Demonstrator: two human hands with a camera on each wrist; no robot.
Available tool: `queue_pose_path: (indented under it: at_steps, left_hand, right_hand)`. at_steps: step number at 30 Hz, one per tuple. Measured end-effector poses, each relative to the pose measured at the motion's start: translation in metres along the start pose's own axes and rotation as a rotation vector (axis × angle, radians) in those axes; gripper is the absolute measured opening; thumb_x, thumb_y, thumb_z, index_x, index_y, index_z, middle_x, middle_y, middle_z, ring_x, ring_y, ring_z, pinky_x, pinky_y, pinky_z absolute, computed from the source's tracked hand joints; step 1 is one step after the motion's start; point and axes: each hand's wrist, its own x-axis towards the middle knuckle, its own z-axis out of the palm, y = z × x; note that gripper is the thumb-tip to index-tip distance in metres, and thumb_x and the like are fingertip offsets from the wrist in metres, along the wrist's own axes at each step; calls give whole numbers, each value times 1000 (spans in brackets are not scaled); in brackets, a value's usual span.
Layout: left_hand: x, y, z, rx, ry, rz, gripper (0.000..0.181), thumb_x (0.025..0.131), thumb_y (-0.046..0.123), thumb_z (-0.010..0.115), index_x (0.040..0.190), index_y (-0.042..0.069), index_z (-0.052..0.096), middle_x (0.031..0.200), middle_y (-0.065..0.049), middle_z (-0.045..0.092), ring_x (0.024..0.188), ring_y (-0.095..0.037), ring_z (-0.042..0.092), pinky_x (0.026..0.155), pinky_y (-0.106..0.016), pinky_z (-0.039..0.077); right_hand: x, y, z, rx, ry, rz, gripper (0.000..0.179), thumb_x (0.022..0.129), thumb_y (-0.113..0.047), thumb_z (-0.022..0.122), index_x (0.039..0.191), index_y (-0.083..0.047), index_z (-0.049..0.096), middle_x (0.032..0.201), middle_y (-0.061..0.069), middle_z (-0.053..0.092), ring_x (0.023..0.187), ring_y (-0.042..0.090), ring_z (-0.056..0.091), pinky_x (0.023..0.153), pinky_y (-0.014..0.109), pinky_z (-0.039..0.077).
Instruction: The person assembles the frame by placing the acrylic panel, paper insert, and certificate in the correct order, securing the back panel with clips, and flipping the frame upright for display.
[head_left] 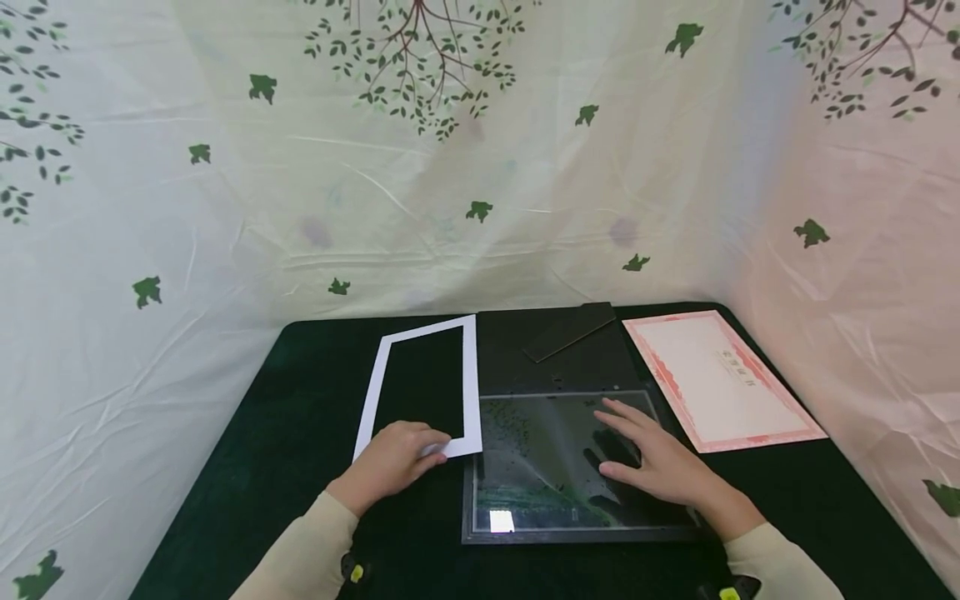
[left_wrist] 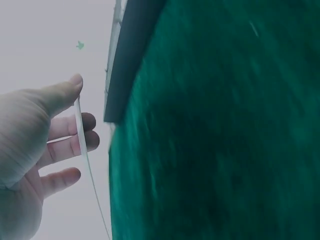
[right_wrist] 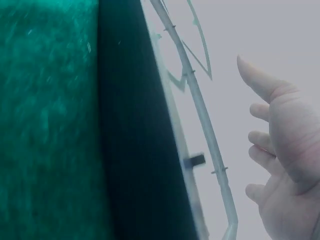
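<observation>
At the left of the head view, my left hand point(head_left: 397, 458) pinches the near edge of a white cardboard picture mat point(head_left: 471, 383). From the left wrist view, the mat point(left_wrist: 80, 122) shows edge-on as a thin strip between the thumb and fingers point(left_wrist: 65, 145). A dark picture frame point(head_left: 585, 537) lies flat at the front, its glassy pane point(head_left: 540, 467) reflecting the backdrop. Over the pane's right part is my right hand point(head_left: 656, 467), fingers spread and holding nothing. The right wrist view has this hand point(right_wrist: 290, 145) beside the frame's dark side point(right_wrist: 145, 130).
Behind the frame lies a black backing board point(head_left: 510, 350) with a stand flap point(head_left: 573, 333). A pink-bordered certificate point(head_left: 712, 383) rests at the right on the dark green tablecloth point(head_left: 300, 392). A leaf-printed cloth point(head_left: 480, 167) hangs around the table's back and sides.
</observation>
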Motion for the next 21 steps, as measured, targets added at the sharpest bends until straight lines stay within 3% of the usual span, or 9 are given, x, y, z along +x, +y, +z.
queue_pose_path:
  at_steps: [13, 21]
  left_hand:
    - [29, 47, 1, 26, 83, 125, 28, 88, 33, 71, 112, 18, 72, 97, 5, 71, 83, -7, 65, 84, -32, 52]
    - [49, 70, 6, 66, 173, 179, 27, 87, 34, 72, 109, 19, 74, 90, 6, 70, 76, -6, 63, 79, -28, 53]
  right_hand:
    - [23, -33, 7, 66, 0, -15, 78, 86, -43, 71, 150, -22, 33, 152, 6, 35, 136, 32, 36, 100, 60, 36]
    - [36, -48, 14, 192, 48, -17, 82, 86, -35, 73, 152, -27, 27, 148, 3, 43, 136, 29, 37, 102, 60, 34]
